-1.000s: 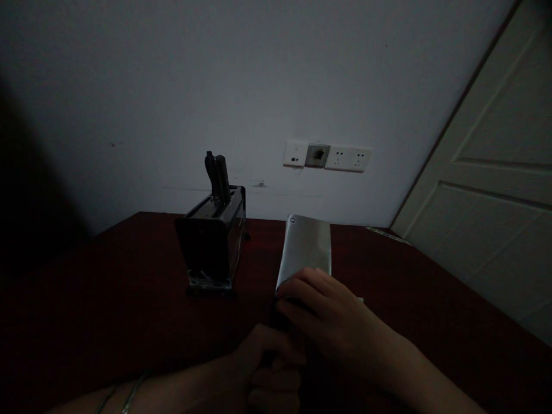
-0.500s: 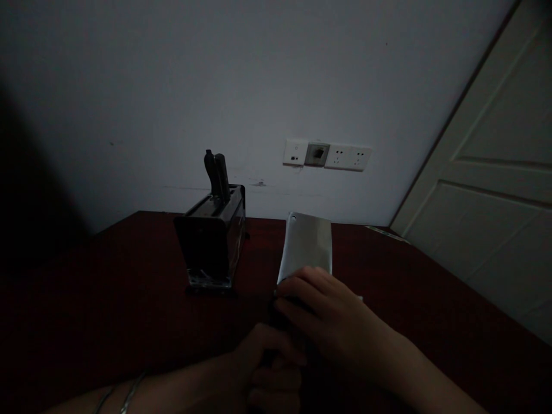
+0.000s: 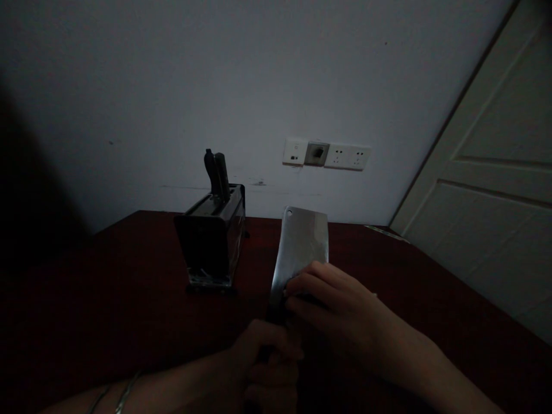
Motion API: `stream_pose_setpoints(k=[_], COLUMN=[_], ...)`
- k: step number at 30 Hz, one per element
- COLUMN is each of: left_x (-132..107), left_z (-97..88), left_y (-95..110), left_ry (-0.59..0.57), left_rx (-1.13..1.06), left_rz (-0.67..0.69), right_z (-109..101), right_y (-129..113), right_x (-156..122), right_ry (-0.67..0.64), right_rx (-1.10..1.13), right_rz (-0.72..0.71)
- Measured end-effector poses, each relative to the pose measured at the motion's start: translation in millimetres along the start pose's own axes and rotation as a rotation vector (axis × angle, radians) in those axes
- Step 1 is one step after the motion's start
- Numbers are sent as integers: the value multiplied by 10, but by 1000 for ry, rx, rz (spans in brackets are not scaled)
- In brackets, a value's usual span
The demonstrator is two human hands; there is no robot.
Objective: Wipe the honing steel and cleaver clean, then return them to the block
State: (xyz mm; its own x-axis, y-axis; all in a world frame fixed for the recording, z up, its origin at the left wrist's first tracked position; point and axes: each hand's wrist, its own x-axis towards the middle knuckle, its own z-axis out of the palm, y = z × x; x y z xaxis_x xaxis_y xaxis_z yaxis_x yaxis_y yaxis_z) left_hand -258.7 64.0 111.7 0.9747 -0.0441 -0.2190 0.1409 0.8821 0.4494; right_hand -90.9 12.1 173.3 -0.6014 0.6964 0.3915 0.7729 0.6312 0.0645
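Note:
A broad steel cleaver points away from me over the dark red table. My left hand is closed round its dark handle at the bottom middle. My right hand lies over the near part of the blade with fingers curled and pressed on it. Whether something lies under those fingers is hidden in the dim light. A dark knife block stands to the left of the blade, with black handles sticking up from it.
A grey wall with a row of white sockets rises behind the table. A pale panelled door stands at the right. Thin bracelets circle my left wrist. The scene is very dim.
The cleaver's blade has tilted up and swung slightly left. My right hand has moved up a little with it. The left hand keeps its grip on the handle.

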Motion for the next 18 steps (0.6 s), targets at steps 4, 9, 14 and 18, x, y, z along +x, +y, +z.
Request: stream_pose_setpoints(k=[4,9,14,18], left_x=[22,16,16,20], left_z=[-54,-89,-78,-55], left_y=[-30,-30,0,5], left_ry=[15,13,-71,-46], left_rx=[45,43,16,26], left_rz=[-33,-44,-26,-28], right_z=[124,119,-28,20], right_y=[-13,5,17,0], right_x=[55,67,22,27], right_ry=[71,31,-21,17], right_rx=[-60,-71,-60,-79], right_rz=[-84,-101,-53,-51])
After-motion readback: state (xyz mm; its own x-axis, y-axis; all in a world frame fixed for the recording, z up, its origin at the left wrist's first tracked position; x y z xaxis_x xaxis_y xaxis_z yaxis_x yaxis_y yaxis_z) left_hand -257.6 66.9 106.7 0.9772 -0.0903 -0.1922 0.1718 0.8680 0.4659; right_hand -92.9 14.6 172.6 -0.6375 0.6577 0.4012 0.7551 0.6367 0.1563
